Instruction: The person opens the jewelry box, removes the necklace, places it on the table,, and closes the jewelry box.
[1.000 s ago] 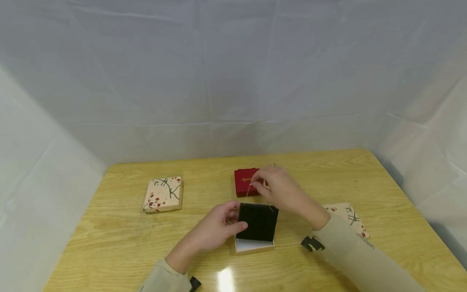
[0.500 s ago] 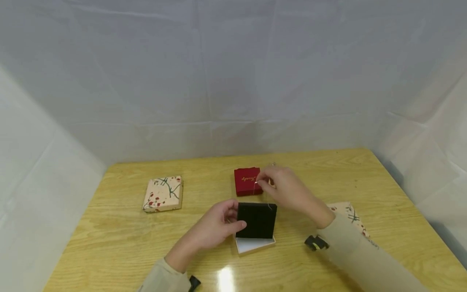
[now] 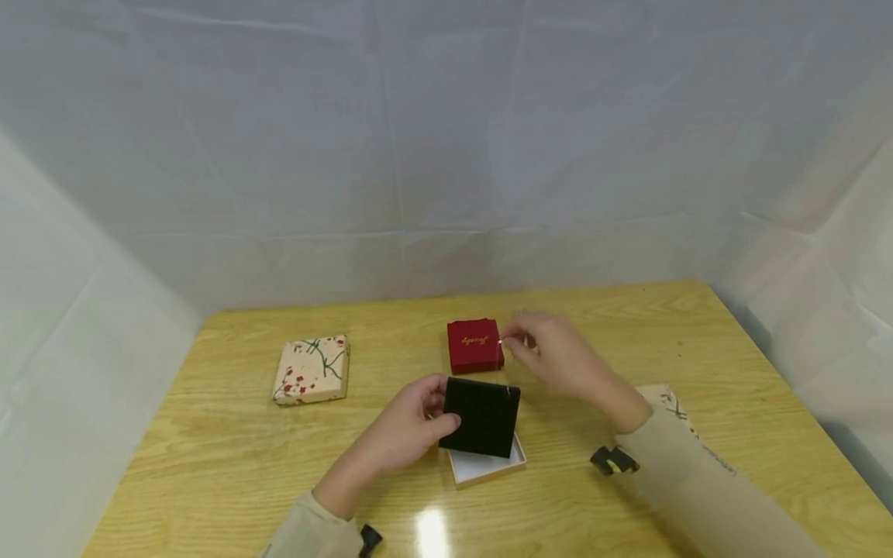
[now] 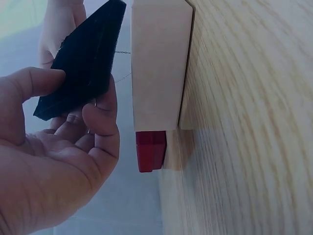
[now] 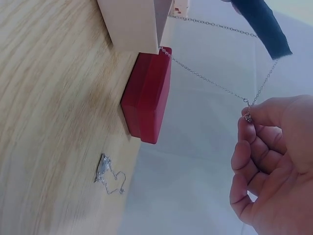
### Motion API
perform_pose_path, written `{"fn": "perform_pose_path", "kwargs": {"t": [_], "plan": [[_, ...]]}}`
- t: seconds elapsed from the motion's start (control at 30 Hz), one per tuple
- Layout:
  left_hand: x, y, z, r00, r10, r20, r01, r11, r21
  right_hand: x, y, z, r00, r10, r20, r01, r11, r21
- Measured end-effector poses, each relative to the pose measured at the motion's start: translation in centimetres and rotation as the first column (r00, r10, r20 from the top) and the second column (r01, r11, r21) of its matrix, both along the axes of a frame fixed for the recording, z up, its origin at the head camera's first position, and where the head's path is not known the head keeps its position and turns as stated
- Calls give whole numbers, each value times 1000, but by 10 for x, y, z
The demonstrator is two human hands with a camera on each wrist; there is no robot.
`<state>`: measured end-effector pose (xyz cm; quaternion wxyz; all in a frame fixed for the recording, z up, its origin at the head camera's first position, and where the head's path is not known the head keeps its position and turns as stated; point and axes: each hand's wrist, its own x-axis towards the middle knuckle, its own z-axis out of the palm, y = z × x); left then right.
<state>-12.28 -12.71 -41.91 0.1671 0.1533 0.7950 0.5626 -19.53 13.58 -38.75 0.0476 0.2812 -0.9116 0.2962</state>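
My left hand (image 3: pixel 412 422) holds a black square jewelry-box insert (image 3: pixel 481 418) by its left edge, thumb on its face and fingers behind. The insert is tilted over an open white box base (image 3: pixel 481 467) on the table. Right of the insert, my right hand (image 3: pixel 554 353) pinches a thin silver necklace (image 5: pixel 210 81) between thumb and forefinger. In the right wrist view, one strand of the chain runs up to the insert (image 5: pixel 264 27) and others stretch toward the box base (image 5: pixel 132 24). A small pendant or clasp shows at the fingertips.
A red jewelry box (image 3: pixel 474 346) with gold lettering stands behind the hands. One flower-patterned box (image 3: pixel 312 370) lies at the left; another flower-patterned piece (image 3: pixel 666 399) is partly hidden under my right forearm. A second silver chain (image 5: pixel 110 174) lies on the wooden table (image 3: pixel 230 473).
My right hand has moved right, away from the insert, with the necklace. My left hand has shifted the insert slightly left and tilted it. The box base has turned a little.
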Motion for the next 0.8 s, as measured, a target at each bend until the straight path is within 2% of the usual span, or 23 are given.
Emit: {"fn": "perform_pose_path", "kwargs": {"t": [0.43, 0.8], "plan": [[0, -1, 0, 1000, 11, -3, -11, 1000, 4, -2, 10, 1, 999, -31, 27, 31, 999, 8], [0, -1, -1, 1000, -6, -10, 6, 1000, 29, -6, 13, -3, 999, -28, 16, 27, 1000, 11]]}}
